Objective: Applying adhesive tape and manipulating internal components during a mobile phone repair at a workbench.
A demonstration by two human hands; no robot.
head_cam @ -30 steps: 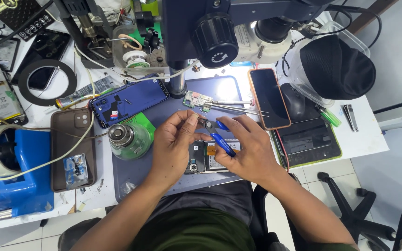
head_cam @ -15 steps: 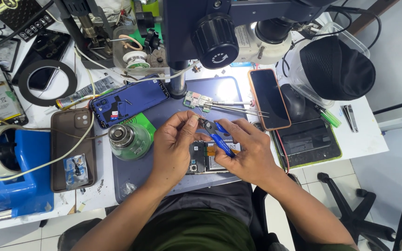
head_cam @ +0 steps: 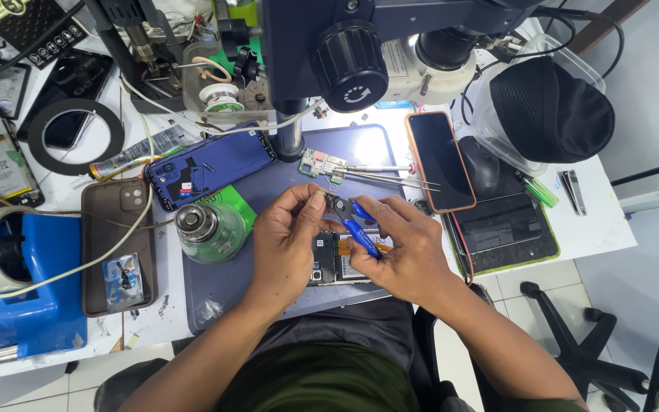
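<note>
Working over an opened phone (head_cam: 339, 261) on the grey mat (head_cam: 223, 290), the right hand (head_cam: 406, 252) grips blue-handled cutters (head_cam: 351, 220), nose pointing at the left hand (head_cam: 287, 240), whose fingertips pinch narrowly on something too small to identify. Beside them stands a round metal-topped jar (head_cam: 207, 227). Farther back lie a circuit board (head_cam: 322, 163) with tweezers (head_cam: 390, 177), a blue phone back (head_cam: 211, 164) and the microscope (head_cam: 360, 53).
</note>
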